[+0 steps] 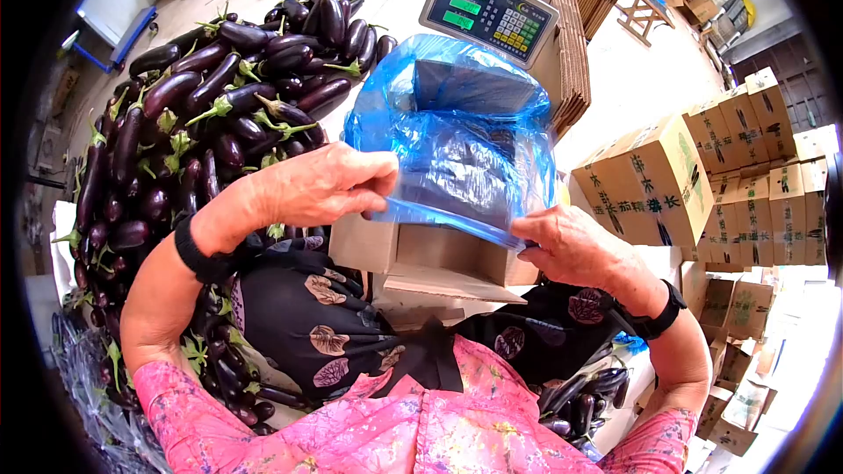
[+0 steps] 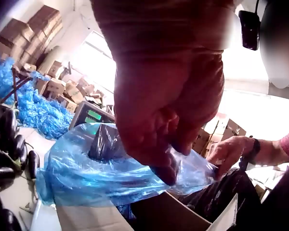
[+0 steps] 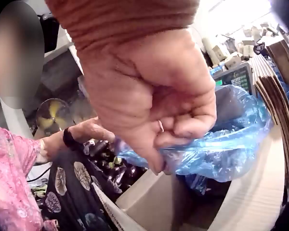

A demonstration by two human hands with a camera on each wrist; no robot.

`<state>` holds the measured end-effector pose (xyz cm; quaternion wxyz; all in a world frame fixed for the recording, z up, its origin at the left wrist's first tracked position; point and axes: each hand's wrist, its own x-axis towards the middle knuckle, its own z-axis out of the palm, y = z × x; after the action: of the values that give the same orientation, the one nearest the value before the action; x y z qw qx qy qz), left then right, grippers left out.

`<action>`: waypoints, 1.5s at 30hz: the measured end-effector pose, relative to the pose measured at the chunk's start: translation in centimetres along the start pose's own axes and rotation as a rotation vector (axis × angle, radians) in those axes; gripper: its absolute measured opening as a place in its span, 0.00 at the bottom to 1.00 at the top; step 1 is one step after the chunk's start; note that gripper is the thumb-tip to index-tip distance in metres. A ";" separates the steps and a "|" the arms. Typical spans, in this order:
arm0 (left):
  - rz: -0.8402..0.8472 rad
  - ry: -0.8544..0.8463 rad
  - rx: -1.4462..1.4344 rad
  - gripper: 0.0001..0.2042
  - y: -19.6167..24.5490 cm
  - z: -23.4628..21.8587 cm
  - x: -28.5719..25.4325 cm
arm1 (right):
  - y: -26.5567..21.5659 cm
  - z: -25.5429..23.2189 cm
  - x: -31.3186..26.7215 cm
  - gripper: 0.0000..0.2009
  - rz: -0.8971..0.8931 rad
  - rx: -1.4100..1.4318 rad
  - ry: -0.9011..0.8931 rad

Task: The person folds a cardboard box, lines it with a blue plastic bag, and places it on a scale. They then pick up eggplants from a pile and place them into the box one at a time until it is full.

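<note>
A thin blue plastic bag [image 1: 457, 145] spreads over an open cardboard box [image 1: 364, 244] between the person's knees. The left hand [image 1: 329, 183] pinches the near edge of the bag at its left end. At the other end of that edge, the right hand [image 1: 575, 244] pinches the film between curled fingers and thumb, as the right wrist view also shows. The edge is stretched between the two hands, above the box's near flap [image 1: 452, 285]. Through the film a dark shape shows.
A large heap of eggplants [image 1: 219, 96] covers the left side. Behind the bag stands a digital scale [image 1: 489, 16], with flattened cartons [image 1: 566, 53] beside it. Printed boxes [image 1: 650, 180] are stacked at right. More eggplants [image 1: 584, 404] lie by the right thigh.
</note>
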<state>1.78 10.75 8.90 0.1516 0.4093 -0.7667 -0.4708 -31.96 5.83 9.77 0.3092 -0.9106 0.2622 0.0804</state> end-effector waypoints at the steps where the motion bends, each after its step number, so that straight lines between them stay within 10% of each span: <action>1: -0.016 -0.023 0.005 0.05 0.8 -0.1 -0.6 | -0.4 0.1 -0.3 0.05 -0.010 -0.031 -0.007; 13: -0.144 -0.405 0.166 0.08 1.9 3.2 -6.2 | -7.9 5.2 -5.9 0.08 -0.043 -0.104 -0.151; 23: -0.177 -0.796 0.277 0.17 -0.4 6.6 -1.9 | -3.0 14.5 -7.4 0.08 0.082 -0.451 -0.182; 31: -0.524 -0.536 0.295 0.24 -7.4 1.4 -2.4 | 2.4 24.8 -5.0 0.11 0.072 -0.595 -0.055; 32: -0.769 -0.496 0.252 0.31 -7.1 0.9 -2.3 | 2.8 25.3 -4.9 0.12 0.143 -0.543 -0.111; 42: -0.748 -0.045 -0.463 0.26 -14.5 5.6 -3.9 | 0.5 25.0 -3.3 0.14 0.210 -0.365 -0.249; 45: -0.687 -0.067 -0.687 0.19 -15.6 9.2 -5.4 | 1.3 26.5 -5.2 0.18 0.062 -0.427 0.185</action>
<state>6.98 16.98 -8.21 0.0890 0.5498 -0.3919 -0.7323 -36.70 23.20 -10.36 0.0813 -0.9504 0.2943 0.0596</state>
